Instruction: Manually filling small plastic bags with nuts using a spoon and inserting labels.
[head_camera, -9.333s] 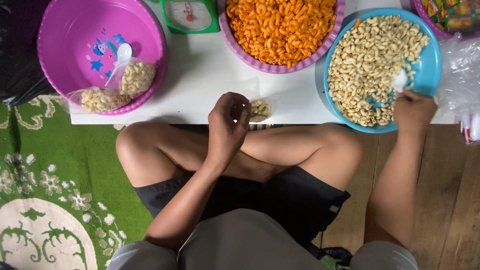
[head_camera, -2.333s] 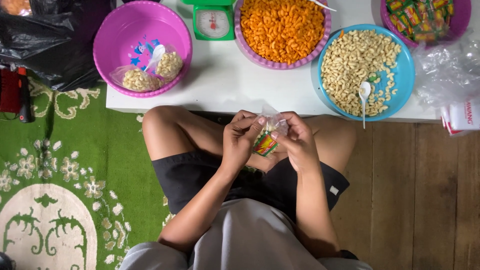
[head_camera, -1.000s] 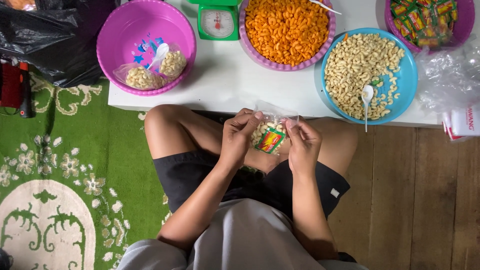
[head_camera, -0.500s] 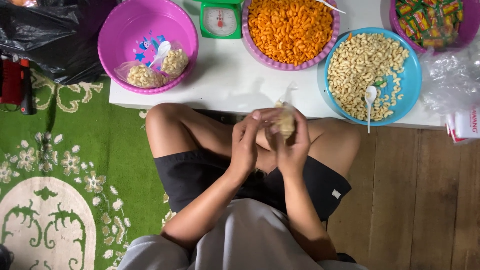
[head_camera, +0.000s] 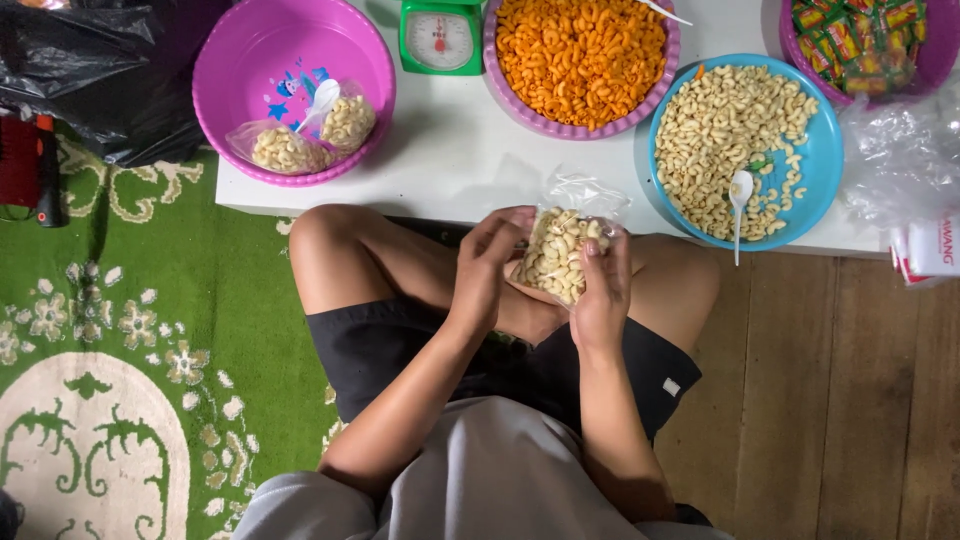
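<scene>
A home floor (snack packing): green rug, low white table, kitchen scale.

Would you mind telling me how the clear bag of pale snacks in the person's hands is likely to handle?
The clear bag probably feels floppy: thin film, crumpled at its open top. Both the left hand and right hand support it, so it likely sags. Its loose pieces may spill if tipped.

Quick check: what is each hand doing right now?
Left hand: closed on the clear bag of pale snacks, gripping its left side.
Right hand: closed on the same bag's right side.
</scene>
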